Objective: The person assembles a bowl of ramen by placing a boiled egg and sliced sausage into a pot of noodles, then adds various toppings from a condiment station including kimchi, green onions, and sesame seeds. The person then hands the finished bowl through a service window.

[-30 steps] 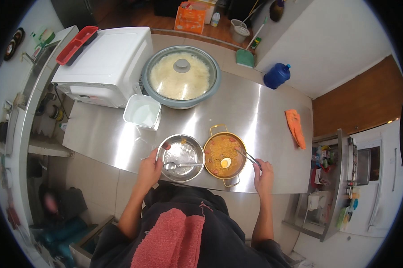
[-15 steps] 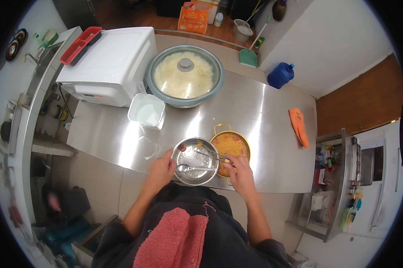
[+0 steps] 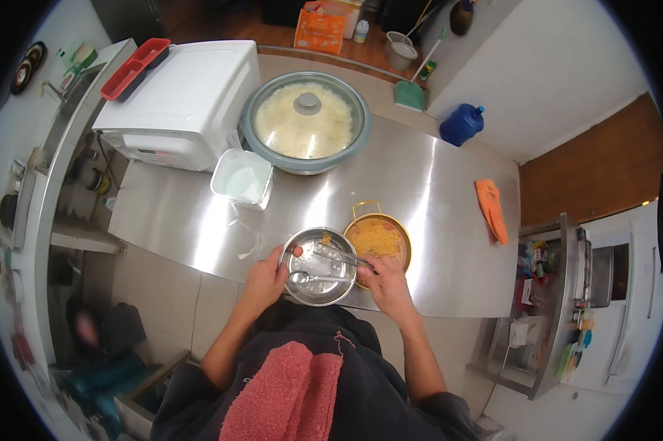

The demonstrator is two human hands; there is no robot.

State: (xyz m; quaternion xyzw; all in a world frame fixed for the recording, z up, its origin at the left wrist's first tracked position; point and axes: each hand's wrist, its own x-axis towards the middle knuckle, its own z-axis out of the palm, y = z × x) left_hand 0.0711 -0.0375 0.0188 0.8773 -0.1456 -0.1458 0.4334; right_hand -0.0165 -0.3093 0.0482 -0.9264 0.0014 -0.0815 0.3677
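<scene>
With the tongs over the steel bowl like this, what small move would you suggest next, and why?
Probably open the tongs and drop what they carry into the steel bowl. The right hand holds them over the bowl, which looks nearly empty apart from a spoon, the left hand steadies its rim, and the gold pan of yellow food sits alongside.

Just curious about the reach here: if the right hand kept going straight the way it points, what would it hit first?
Probably the steel bowl: the right hand holds tongs aimed up-left into it.
</scene>
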